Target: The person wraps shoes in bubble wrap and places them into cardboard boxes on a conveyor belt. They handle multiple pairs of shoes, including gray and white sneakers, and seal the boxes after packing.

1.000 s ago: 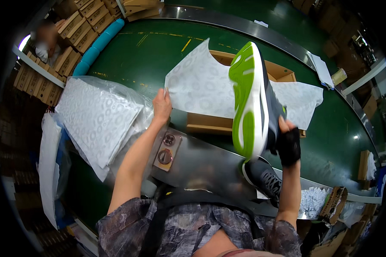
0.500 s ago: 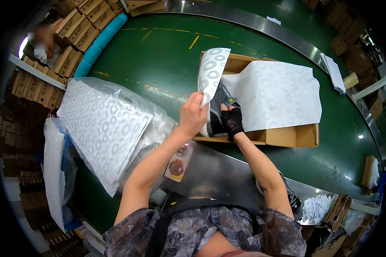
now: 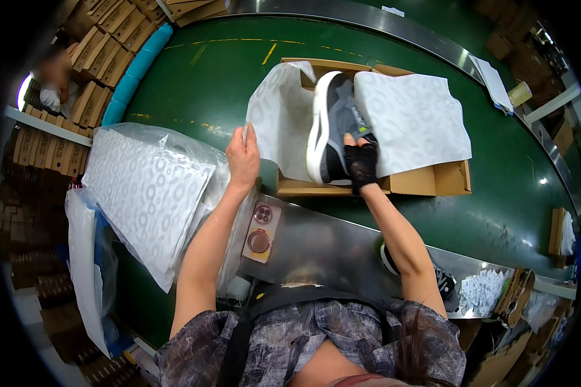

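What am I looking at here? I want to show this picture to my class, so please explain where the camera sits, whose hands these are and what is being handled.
The camera is worn on a person's head and looks down, so the forearms come in from below and straight edges bend. No machine arm is here, only two hands. The left hand holds back a sheet of white patterned tissue paper. The right hand, in a dark fingerless glove, grips a grey shoe with a white sole, standing on its side in an open cardboard box. The box lies on a green conveyor belt. A stack of wrapping paper lies to the left.
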### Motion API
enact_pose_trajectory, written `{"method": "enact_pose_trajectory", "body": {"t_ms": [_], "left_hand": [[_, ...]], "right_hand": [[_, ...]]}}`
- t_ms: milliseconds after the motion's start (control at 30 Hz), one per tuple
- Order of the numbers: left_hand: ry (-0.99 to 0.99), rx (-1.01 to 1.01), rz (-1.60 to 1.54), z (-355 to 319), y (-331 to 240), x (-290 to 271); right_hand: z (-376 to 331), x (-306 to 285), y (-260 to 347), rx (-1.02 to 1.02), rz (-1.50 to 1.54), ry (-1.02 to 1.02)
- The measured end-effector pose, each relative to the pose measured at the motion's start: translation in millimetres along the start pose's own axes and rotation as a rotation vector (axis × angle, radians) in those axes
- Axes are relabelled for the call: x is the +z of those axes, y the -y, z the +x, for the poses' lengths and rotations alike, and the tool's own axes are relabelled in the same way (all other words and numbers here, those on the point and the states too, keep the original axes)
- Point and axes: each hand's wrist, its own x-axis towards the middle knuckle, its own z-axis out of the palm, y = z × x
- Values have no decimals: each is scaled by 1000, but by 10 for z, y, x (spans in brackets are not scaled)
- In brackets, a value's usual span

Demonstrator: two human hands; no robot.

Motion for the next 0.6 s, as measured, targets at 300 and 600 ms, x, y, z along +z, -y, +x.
{"method": "enact_pose_trajectory", "body": {"t_ms": [300,600], "left_hand": [[-76,-22,-8,9,190,-97],[-191,-166,-457,172,-66,-879]], "right_hand": [[-1078,-1800,670,-858,-487,238],[-1774,-1844,288,-589,-450,1096]]}}
